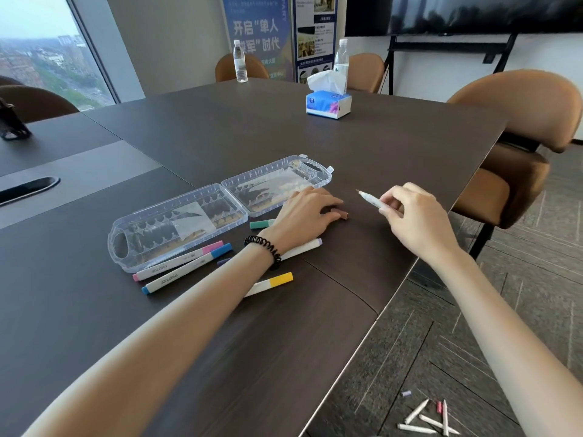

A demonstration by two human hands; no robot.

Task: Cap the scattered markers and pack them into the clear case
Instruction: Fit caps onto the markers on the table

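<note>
The clear case [176, 230] lies open and flat on the dark table, both halves showing no markers. My right hand [413, 216] holds an uncapped white marker [370, 199], brown tip pointing left. My left hand [304, 212] rests palm down beside the case, its fingertips on a brown cap [344, 215]. Capped markers lie near my left wrist: pink [178, 261], blue [186, 272], yellow [273, 282], green [262, 224] and a pale purple one [303, 248]. A small purple cap [223, 261] peeks out by my forearm.
A tissue box [328, 104] and two water bottles [240, 61] stand at the table's far side. Brown chairs [517, 127] ring the table. Several markers and loose caps [429, 419] lie on the carpet at lower right. The table edge [419, 263] runs diagonally under my right arm.
</note>
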